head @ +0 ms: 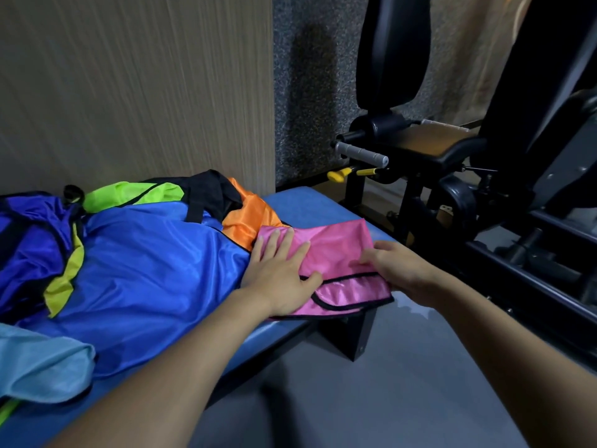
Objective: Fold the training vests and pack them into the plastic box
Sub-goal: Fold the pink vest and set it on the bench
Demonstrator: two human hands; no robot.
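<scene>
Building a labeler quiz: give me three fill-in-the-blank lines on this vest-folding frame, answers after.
1. The left hand presses flat on the shiny ____ training vest with black trim.
2. The right hand touches that vest's ____ edge.
3. The padded bench under the vests is ____.

Missing words: pink; right; blue

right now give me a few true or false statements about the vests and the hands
1. The left hand lies flat on the pink vest. True.
2. The right hand is on the green vest. False: it touches the pink vest's right side.
3. The pink vest lies at the end of the blue bench. True.
4. The pink vest has white trim. False: its edging is black.
5. The large blue vest lies left of the pink one. True.
</scene>
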